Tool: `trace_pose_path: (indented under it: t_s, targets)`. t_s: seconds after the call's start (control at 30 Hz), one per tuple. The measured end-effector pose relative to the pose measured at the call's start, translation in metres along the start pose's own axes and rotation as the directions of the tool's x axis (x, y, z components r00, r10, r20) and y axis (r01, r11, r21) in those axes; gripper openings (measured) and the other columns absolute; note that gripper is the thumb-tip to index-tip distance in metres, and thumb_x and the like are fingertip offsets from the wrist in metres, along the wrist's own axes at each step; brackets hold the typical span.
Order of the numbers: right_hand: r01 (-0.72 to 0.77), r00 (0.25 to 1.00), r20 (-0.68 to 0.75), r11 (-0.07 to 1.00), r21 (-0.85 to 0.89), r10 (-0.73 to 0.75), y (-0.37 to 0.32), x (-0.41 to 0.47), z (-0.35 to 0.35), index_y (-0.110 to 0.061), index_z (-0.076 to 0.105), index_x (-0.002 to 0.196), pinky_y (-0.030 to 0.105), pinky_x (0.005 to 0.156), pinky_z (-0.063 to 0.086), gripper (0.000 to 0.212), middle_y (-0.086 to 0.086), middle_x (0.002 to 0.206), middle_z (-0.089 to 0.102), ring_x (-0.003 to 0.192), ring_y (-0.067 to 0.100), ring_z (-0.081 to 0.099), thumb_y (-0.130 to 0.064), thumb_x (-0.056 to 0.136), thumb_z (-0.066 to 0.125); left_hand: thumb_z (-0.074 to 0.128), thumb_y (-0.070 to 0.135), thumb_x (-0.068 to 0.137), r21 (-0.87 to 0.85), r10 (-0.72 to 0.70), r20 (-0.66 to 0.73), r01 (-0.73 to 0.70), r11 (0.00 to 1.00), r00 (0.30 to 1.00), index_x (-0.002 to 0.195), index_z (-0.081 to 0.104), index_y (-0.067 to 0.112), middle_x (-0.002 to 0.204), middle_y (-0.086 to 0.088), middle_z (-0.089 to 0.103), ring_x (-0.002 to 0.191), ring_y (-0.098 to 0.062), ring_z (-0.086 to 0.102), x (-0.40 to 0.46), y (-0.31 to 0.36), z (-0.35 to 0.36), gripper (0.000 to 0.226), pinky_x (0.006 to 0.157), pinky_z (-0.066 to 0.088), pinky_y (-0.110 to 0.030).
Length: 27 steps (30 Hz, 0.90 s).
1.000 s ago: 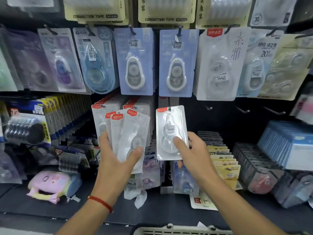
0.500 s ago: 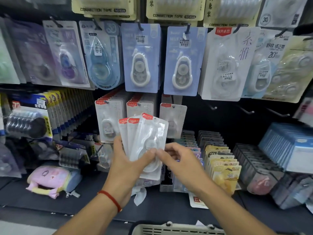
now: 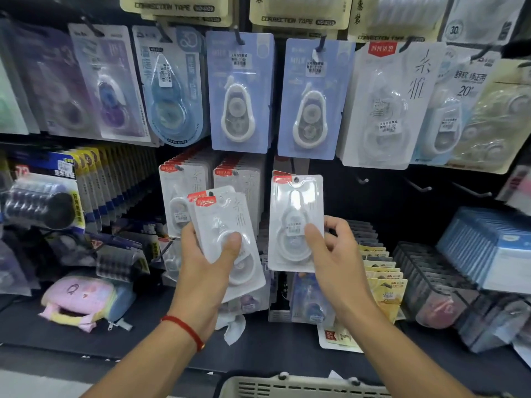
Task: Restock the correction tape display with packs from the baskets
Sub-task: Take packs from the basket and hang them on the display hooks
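Right hand (image 3: 334, 255) up at the display, its grip clamped on a single white correction tape pack (image 3: 296, 222), thumb pressed on the clear blister near a small barcode price sticker, fingers curled behind the card. The pack stands upright with its red corner label at top left, just below the two pale blue hanging packs (image 3: 313, 96) and right beside the full hooks of matching white packs (image 3: 240, 182). Left hand (image 3: 205, 259), a red string bracelet (image 3: 185, 328) on the wrist, has its grip clamped on a small stack of packs (image 3: 227, 225) of the same kind, tilted to the left, thumb across the front blister, large black brush characters printed on the card. Along the top row, yellowish cards read "CORRECTION TAPE" (image 3: 298, 20) with a model code too blurred to make out. Further right a pack shows "20" (image 3: 467, 90) and another above it a circled "30" (image 3: 455, 30). At the bottom edge, the rim of a beige basket (image 3: 301, 387) sits just below both forearms, its contents out of sight.
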State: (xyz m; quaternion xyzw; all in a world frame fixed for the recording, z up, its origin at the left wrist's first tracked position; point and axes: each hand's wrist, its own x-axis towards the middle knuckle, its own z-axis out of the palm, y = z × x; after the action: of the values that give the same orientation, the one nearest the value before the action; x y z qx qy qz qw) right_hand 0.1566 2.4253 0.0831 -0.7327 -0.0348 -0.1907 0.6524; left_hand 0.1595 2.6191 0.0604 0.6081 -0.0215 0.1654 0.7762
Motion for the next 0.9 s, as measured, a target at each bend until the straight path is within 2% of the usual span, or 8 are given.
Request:
trace_pose_path:
  t_s: [0.17, 0.33, 0.5, 0.6, 0.7, 0.73, 0.8, 0.9]
  targets:
    - [0.037, 0.999, -0.024, 0.998, 0.051, -0.036, -0.001, 0.003, -0.001, -0.028, 0.059, 0.119, 0.021, 0.068, 0.058, 0.022, -0.006, 0.095, 0.082, 0.088, 0.009, 0.079, -0.039, 0.101, 0.067, 0.077, 0.031, 0.094, 0.052, 0.065, -0.042, -0.063, 0.997, 0.997, 0.122, 0.053, 0.055, 0.119, 0.022, 0.073, 0.112, -0.005, 0.071, 0.004, 0.000, -0.003, 0.044, 0.104, 0.055, -0.048]
    - [0.053, 0.998, -0.045, 0.998, 0.034, -0.051, -0.007, 0.003, -0.002, -0.027, 0.061, 0.117, 0.035, 0.077, 0.059, 0.025, -0.006, 0.089, 0.082, 0.086, 0.009, 0.079, -0.042, 0.098, 0.070, 0.078, 0.033, 0.094, 0.098, 0.107, -0.070, -0.100, 0.990, 0.992, 0.125, 0.051, 0.056, 0.120, 0.026, 0.070, 0.112, -0.001, 0.069, 0.002, 0.002, -0.003, 0.047, 0.106, 0.054, -0.048]
    - [0.069, 0.996, -0.054, 0.998, 0.001, -0.069, -0.003, 0.005, -0.001, -0.030, 0.062, 0.113, 0.037, 0.077, 0.062, 0.026, -0.008, 0.088, 0.082, 0.085, 0.009, 0.079, -0.046, 0.095, 0.072, 0.078, 0.035, 0.094, 0.131, 0.133, -0.076, -0.123, 0.984, 0.988, 0.127, 0.050, 0.055, 0.120, 0.026, 0.069, 0.112, -0.001, 0.068, -0.001, 0.006, -0.002, 0.048, 0.106, 0.054, -0.047]
    - [0.007, 0.998, -0.067, 0.986, -0.168, -0.018, 0.006, 0.012, -0.003, -0.030, 0.059, 0.118, 0.030, 0.079, 0.058, 0.035, -0.009, 0.103, 0.080, 0.091, 0.001, 0.075, -0.053, 0.094, 0.070, 0.078, 0.036, 0.093, 0.150, 0.145, -0.071, -0.133, 0.980, 0.987, 0.132, 0.049, 0.050, 0.121, 0.026, 0.068, 0.112, 0.000, 0.068, -0.002, 0.006, -0.002, 0.051, 0.105, 0.055, -0.045]
    - [-0.029, 0.999, -0.037, 0.850, -0.527, 0.011, 0.015, 0.015, -0.007, -0.025, 0.046, 0.143, 0.038, 0.102, 0.052, 0.057, -0.006, 0.138, 0.059, 0.123, 0.011, 0.059, -0.053, 0.098, 0.065, 0.081, 0.032, 0.092, 0.157, 0.139, -0.043, -0.131, 0.979, 0.989, 0.123, 0.051, 0.056, 0.120, 0.024, 0.070, 0.110, 0.001, 0.069, -0.003, 0.007, 0.000, 0.049, 0.100, 0.056, -0.041]
    - [-0.001, 1.000, -0.008, 0.840, -0.543, -0.004, 0.016, 0.014, -0.007, -0.023, 0.048, 0.143, 0.035, 0.102, 0.051, 0.054, -0.006, 0.137, 0.058, 0.122, 0.010, 0.058, -0.050, 0.099, 0.065, 0.084, 0.032, 0.089, 0.149, 0.130, -0.029, -0.124, 0.981, 0.991, 0.121, 0.053, 0.055, 0.120, 0.022, 0.071, 0.109, -0.001, 0.070, -0.004, 0.006, 0.000, 0.050, 0.098, 0.057, -0.040]
    - [0.053, 0.991, 0.137, 0.917, -0.396, 0.002, 0.015, 0.009, -0.002, -0.024, 0.062, 0.130, 0.016, 0.088, 0.052, 0.037, -0.011, 0.118, 0.069, 0.104, 0.000, 0.064, -0.043, 0.099, 0.068, 0.091, 0.038, 0.081, 0.135, 0.101, 0.002, -0.101, 0.986, 0.995, 0.124, 0.056, 0.047, 0.119, 0.017, 0.074, 0.110, -0.005, 0.072, -0.004, 0.004, 0.001, 0.056, 0.096, 0.058, -0.040]
    - [0.082, 0.915, 0.402, 0.958, -0.276, 0.037, 0.020, -0.001, 0.010, -0.029, 0.073, 0.110, 0.025, 0.082, 0.058, 0.017, -0.009, 0.100, 0.077, 0.092, 0.009, 0.071, -0.040, 0.096, 0.074, 0.092, 0.051, 0.068, 0.120, 0.052, 0.041, -0.057, 0.991, 0.998, 0.131, 0.055, 0.036, 0.122, 0.010, 0.075, 0.112, -0.012, 0.073, -0.007, 0.002, 0.002, 0.075, 0.097, 0.060, -0.045]
